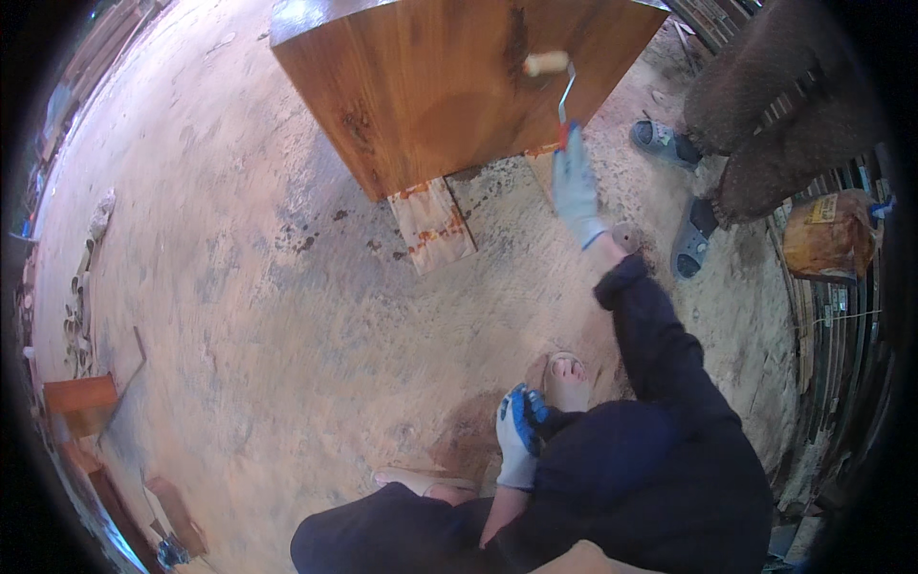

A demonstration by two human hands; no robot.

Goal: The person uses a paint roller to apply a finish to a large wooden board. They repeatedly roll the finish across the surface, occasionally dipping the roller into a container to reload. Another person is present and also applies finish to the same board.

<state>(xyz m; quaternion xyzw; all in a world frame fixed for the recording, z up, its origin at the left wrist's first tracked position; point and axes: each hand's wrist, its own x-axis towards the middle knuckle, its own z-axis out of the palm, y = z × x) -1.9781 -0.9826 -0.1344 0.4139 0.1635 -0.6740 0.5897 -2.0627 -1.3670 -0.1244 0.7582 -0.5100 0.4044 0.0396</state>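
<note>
At the far right of centre, my right hand (pixel 576 189), in a white glove, is closed round the red handle of a small paint roller (pixel 547 64). The pale roller sleeve lies against, or just in front of, the brown wood-grained panel (pixel 421 91); I cannot tell whether it touches. My left hand (pixel 517 442), gloved in white with blue-coated fingers, is close by my knee with its fingers curled. Whatever is in those fingers, if anything, is hidden. Under the panel's near left corner sits a pale wooden board (pixel 435 251) with orange-brown stains.
To the right stands another person in dark trousers (pixel 775 86) and grey-blue sandals (pixel 692 241). Beyond, a brown-filled plastic bag (pixel 828 234) lies against stacked strips (pixel 830 364). Brown wooden pieces (pixel 81 394) lie at the left rim. Dark spots mark the dusty floor (pixel 249 316).
</note>
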